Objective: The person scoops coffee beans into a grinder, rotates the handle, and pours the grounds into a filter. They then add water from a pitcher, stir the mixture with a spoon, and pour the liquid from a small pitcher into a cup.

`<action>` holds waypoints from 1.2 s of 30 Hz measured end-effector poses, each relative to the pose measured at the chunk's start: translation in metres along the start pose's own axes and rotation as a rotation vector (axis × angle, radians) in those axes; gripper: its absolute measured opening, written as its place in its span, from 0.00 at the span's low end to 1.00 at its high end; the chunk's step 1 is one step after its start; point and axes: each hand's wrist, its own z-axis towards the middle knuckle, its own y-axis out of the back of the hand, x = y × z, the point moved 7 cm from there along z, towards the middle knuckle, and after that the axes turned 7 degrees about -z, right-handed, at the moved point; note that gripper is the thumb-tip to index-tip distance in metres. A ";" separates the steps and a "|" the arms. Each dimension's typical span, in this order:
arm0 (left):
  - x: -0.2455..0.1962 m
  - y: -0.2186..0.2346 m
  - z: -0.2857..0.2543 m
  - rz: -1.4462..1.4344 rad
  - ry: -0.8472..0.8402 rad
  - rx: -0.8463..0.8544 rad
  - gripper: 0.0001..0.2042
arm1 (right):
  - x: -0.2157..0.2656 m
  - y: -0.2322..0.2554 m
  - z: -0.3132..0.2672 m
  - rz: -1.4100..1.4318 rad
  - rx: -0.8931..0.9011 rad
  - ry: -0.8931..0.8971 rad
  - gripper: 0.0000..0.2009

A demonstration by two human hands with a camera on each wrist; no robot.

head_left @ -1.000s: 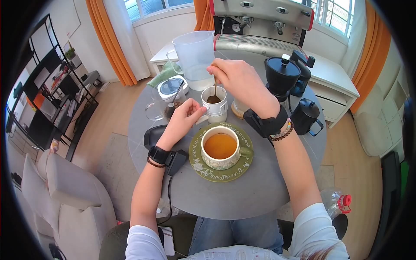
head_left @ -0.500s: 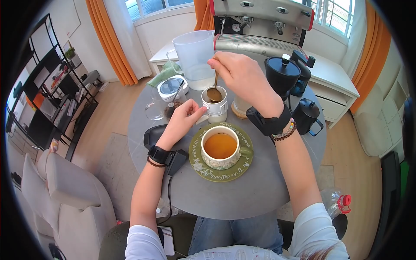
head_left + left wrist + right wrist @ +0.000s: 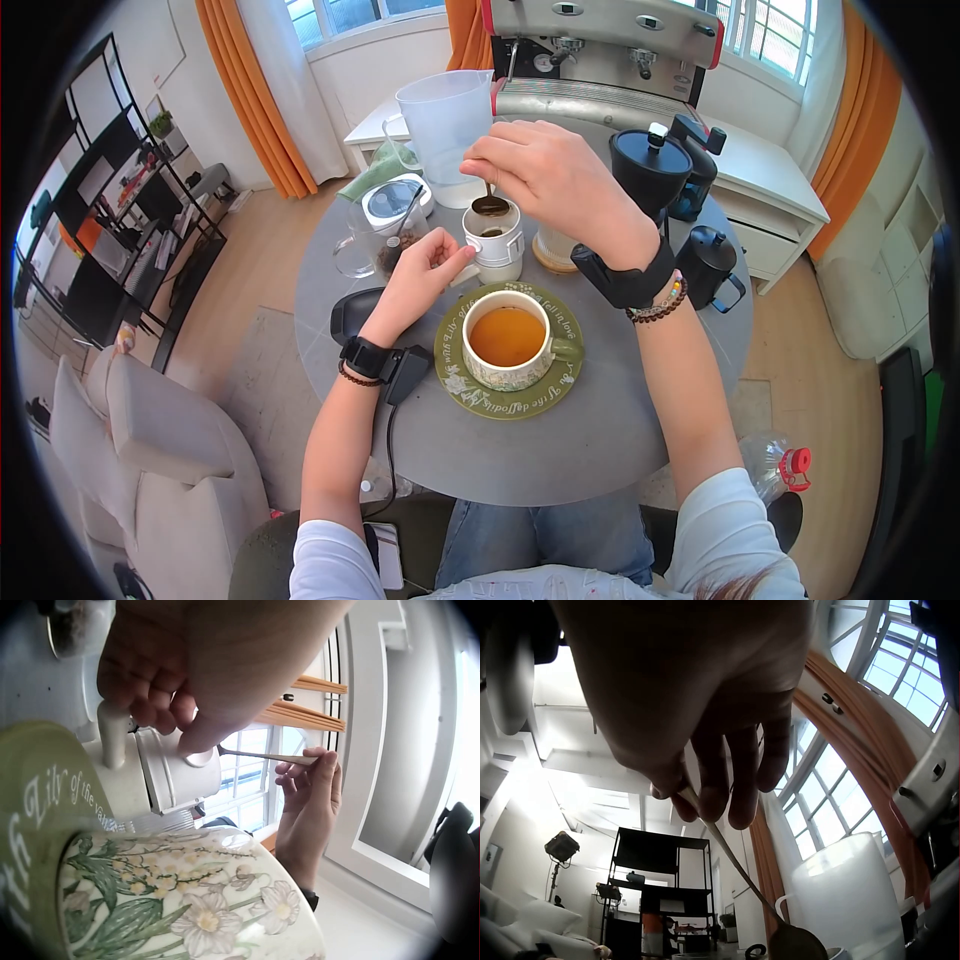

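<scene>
A spoon (image 3: 739, 864) hangs bowl-down from my right hand (image 3: 555, 180), pinched at its handle end. Its dark, wet-looking bowl is just over the rim of a white metal cup (image 3: 484, 236), which sits on top of a pale mug (image 3: 124, 784). Dark contents show inside the white cup. Beside it, my left hand (image 3: 425, 278) has curled fingers, and the thumb presses the cup's side by a small ring, steadying it. Nearer me, a flowered cup (image 3: 195, 900) of amber-brown drink (image 3: 509, 336) stands on a green lettered saucer (image 3: 462, 392).
Behind the cups stand a clear plastic pitcher (image 3: 440, 125) and a small white scale (image 3: 400, 200). A glass mug (image 3: 365, 240) with dark beans is at left. A black grinder (image 3: 650, 170) and black kettle (image 3: 708, 268) stand at right. Farther back is an espresso machine (image 3: 605, 95).
My right hand has lifted the spoon from inside the white cup to above its rim, shifting slightly left at the end. The left hand stays at the cup's side.
</scene>
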 end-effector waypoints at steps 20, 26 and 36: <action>0.001 0.000 0.001 0.053 -0.004 0.033 0.14 | -0.008 -0.016 -0.011 0.009 0.247 -0.151 0.10; 0.000 -0.001 0.000 0.061 0.000 0.031 0.14 | -0.010 -0.014 -0.010 0.004 0.249 -0.188 0.11; 0.003 0.000 0.001 0.072 -0.006 0.036 0.14 | -0.007 0.000 -0.002 0.020 0.069 -0.145 0.10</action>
